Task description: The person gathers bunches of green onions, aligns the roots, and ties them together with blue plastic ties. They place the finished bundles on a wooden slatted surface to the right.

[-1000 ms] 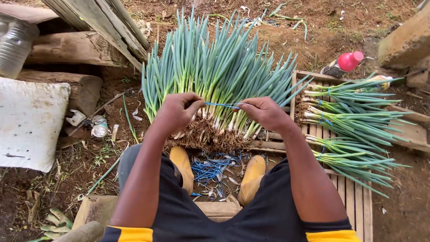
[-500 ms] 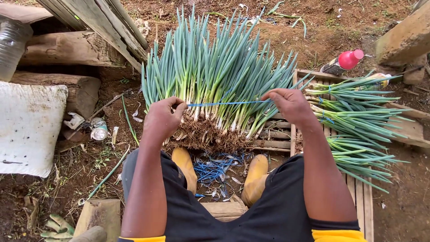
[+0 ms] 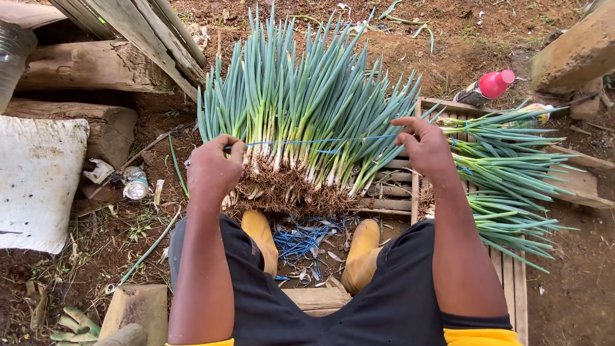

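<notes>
A big fan of green onions (image 3: 301, 109) with white stems and muddy roots lies in front of me, roots toward my knees. A thin blue string (image 3: 320, 140) runs taut across the stems. My left hand (image 3: 214, 170) grips one end at the bundle's left edge. My right hand (image 3: 426, 150) pinches the other end at the right edge, raised over a wooden crate. Both arms reach forward over my black shorts.
Tied onion bunches (image 3: 512, 173) lie on a slatted wooden crate (image 3: 506, 269) at right. Loose blue strings (image 3: 307, 237) sit between my yellow boots (image 3: 259, 234). Logs (image 3: 83, 67) and a white sack (image 3: 38, 182) are at left, a pink-capped bottle (image 3: 490, 86) at far right.
My hands have moved apart from the middle of the bundle to its two edges, drawing the blue string out taut across the stems.
</notes>
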